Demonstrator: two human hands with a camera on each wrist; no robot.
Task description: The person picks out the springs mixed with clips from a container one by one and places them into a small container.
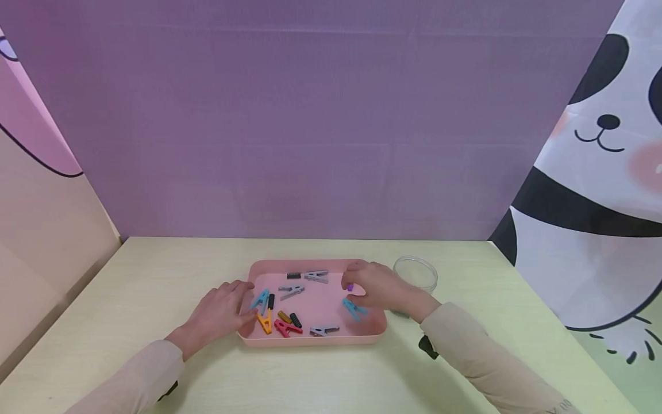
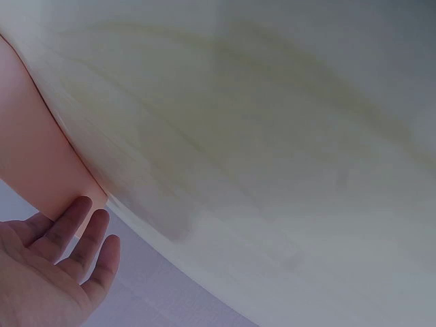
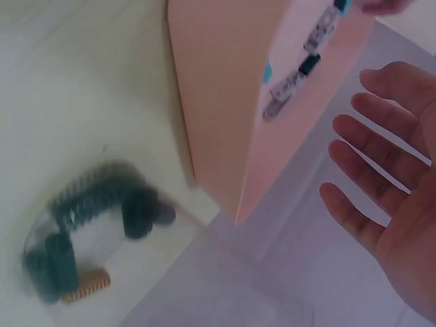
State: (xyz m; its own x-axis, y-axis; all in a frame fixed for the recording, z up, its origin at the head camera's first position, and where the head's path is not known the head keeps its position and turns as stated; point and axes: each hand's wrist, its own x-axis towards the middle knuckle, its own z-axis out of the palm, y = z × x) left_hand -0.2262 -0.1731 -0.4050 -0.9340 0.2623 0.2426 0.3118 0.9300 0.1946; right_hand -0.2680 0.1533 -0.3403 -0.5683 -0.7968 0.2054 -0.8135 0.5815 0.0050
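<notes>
A pink tray holds clothespins, among them a red clothespin, a yellow one, grey ones and light blue ones. Small ribbed cylinders, such as a black one and a gold one, lie among them. My left hand rests at the tray's left rim, fingers loosely extended along it. Over the right end of the tray is my right hand, thumb and fingers apart. Below its fingers show a small purple piece and a blue clothespin. In the right wrist view its fingers are loosely spread.
A clear round dish stands just right of the tray, partly behind the right forearm. Dark ribbed cylinders and a tan one show in it, blurred. A purple backdrop rises behind the table.
</notes>
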